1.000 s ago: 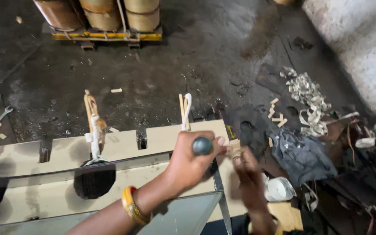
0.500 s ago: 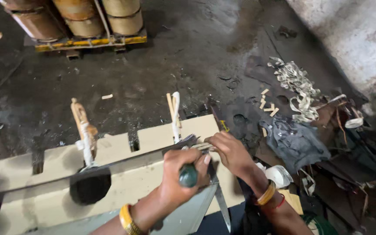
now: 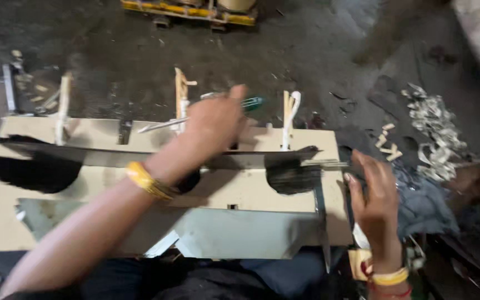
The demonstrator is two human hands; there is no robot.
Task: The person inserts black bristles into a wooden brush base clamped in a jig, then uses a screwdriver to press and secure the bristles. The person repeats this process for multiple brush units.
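My left hand (image 3: 216, 123) is shut on a tool with a green handle (image 3: 254, 103); its thin metal shaft (image 3: 159, 125) points left, over the back of a beige wooden board (image 3: 240, 191). A long dark metal strip (image 3: 112, 155) lies along the board, with black bristle tufts (image 3: 291, 176) under it. Pale upright pegs (image 3: 290, 114) stand at the board's far edge. My right hand (image 3: 374, 195) is open with its fingers apart at the board's right end, beside the strip's tip, and holds nothing.
A shiny metal sheet (image 3: 240, 230) lies at the board's near edge, over my lap. A pile of metal scraps (image 3: 433, 126), wood chips (image 3: 387, 144) and a blue-grey cloth (image 3: 424, 206) lie on the dark floor at right. A yellow pallet (image 3: 195, 13) stands far back.
My left hand lifted the green-handled tool off the board's right end and swung it back toward the middle peg. My right hand let go of the strip and drew off to the right edge.
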